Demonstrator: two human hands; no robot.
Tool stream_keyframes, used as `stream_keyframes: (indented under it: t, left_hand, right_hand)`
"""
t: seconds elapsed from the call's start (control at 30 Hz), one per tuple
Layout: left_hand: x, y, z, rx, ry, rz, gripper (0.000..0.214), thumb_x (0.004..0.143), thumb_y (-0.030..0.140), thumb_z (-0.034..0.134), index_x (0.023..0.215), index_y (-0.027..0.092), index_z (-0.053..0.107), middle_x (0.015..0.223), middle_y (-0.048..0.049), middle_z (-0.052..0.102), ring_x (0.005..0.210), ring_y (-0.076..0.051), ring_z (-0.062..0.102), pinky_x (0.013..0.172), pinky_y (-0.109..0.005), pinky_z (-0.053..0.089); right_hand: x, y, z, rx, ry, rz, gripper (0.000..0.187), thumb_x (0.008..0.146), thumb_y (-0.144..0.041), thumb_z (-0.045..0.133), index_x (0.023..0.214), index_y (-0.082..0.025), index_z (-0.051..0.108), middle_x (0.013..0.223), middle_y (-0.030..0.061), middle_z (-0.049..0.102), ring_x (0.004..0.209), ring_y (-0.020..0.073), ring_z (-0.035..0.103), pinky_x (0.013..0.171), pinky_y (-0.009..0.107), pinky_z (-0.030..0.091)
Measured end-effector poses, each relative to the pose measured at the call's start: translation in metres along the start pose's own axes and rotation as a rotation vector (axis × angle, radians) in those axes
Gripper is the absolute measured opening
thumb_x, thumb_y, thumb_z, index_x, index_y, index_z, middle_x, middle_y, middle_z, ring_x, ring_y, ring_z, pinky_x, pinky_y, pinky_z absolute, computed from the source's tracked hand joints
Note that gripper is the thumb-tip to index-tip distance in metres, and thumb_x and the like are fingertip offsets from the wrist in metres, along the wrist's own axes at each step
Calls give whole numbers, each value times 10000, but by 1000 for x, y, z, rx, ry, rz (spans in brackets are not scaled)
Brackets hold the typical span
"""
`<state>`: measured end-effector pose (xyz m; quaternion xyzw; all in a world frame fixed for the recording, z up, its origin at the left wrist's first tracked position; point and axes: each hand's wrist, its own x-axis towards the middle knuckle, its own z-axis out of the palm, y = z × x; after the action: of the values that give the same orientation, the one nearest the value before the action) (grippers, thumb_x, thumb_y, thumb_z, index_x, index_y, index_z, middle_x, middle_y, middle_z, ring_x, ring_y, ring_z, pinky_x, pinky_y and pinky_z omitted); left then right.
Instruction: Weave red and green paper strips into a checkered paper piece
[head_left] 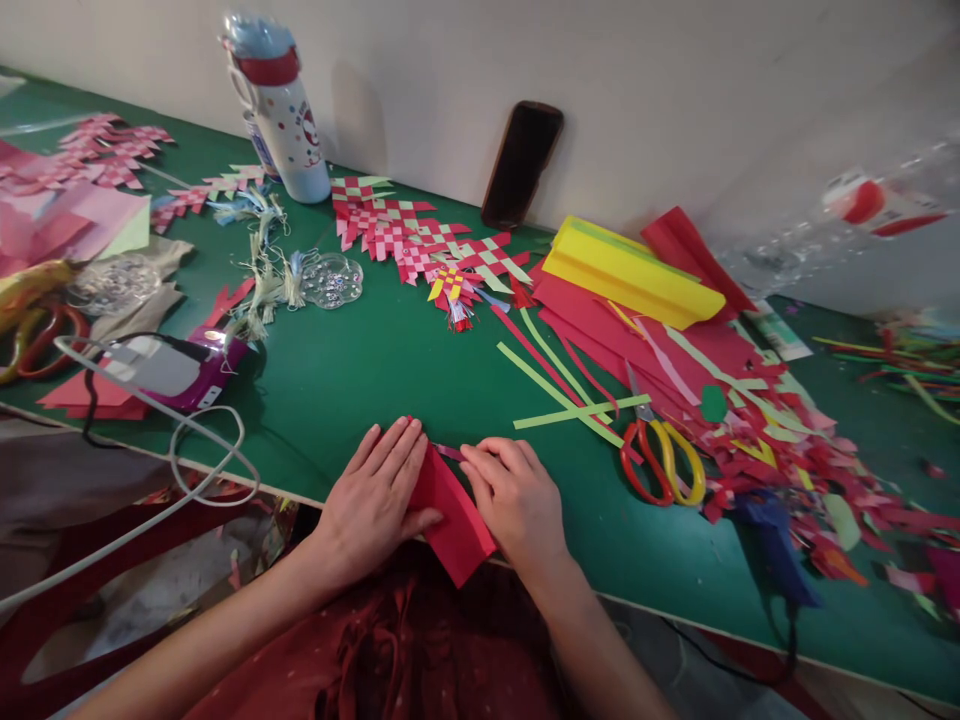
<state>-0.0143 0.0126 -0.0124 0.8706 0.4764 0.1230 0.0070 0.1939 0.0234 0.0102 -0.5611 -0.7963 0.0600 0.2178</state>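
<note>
A folded piece of red paper (455, 518) lies at the front edge of the green table (360, 370), sticking out over the edge. My left hand (379, 495) lies flat on its left side with the fingers stretched out and the thumb on the paper. My right hand (514, 498) presses on its right side, fingers curled down onto the fold. Both hands touch the paper.
Red-and-yellow scissors (664, 462) lie right of my hands among paper strips and scraps. Behind are red sheets (600, 320), a yellow folded sheet (630, 275), woven red-and-white paper pieces (405, 235), a water bottle (281, 110), a phone (523, 165) leaning on the wall, and a glue gun (172, 370) with cable at left.
</note>
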Motion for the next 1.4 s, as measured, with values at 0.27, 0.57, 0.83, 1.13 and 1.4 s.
stream_keyframes:
  t: [0.27, 0.57, 0.83, 1.13, 1.4]
  left_hand:
    - [1, -1, 1, -19, 49, -20, 899, 918, 676, 370, 1502, 10, 219, 1476, -254, 413, 1421, -324, 334, 1148, -475, 302]
    - [1, 0, 2, -19, 35, -29, 936, 912, 696, 348, 1518, 6, 164, 1469, -260, 421, 1422, -333, 334, 1152, -472, 288]
    - [1, -1, 2, 7, 39, -14, 914, 924, 688, 328, 1510, 1, 182, 1471, -248, 426, 1426, -328, 329, 1155, -456, 277]
    - [1, 0, 2, 29, 40, -4, 883, 918, 699, 322, 1463, 4, 321, 1487, -246, 402, 1430, -331, 318, 1166, -459, 248]
    - [1, 1, 2, 42, 47, -7, 881, 927, 695, 290, 1449, -12, 338, 1476, -249, 417, 1427, -329, 323, 1171, -448, 238]
  right_hand:
    - [6, -7, 3, -1, 7, -5, 183, 930, -219, 573, 1028, -238, 725, 940, 60, 691, 881, 180, 598, 796, 307, 494]
    - [11, -5, 3, 15, 9, 1, 184, 920, -211, 583, 1030, -229, 729, 934, 63, 685, 894, 182, 607, 794, 303, 504]
    - [18, -5, 6, 15, -11, -4, 183, 930, -216, 572, 1037, -230, 720, 940, 61, 684, 888, 186, 594, 798, 317, 495]
    - [23, -9, 8, -16, -32, -17, 175, 936, -233, 565, 1024, -231, 716, 946, 61, 681, 872, 190, 581, 780, 322, 482]
    - [25, -8, 9, -21, -23, -14, 178, 932, -229, 571, 1040, -223, 714, 948, 63, 678, 875, 190, 577, 788, 317, 481]
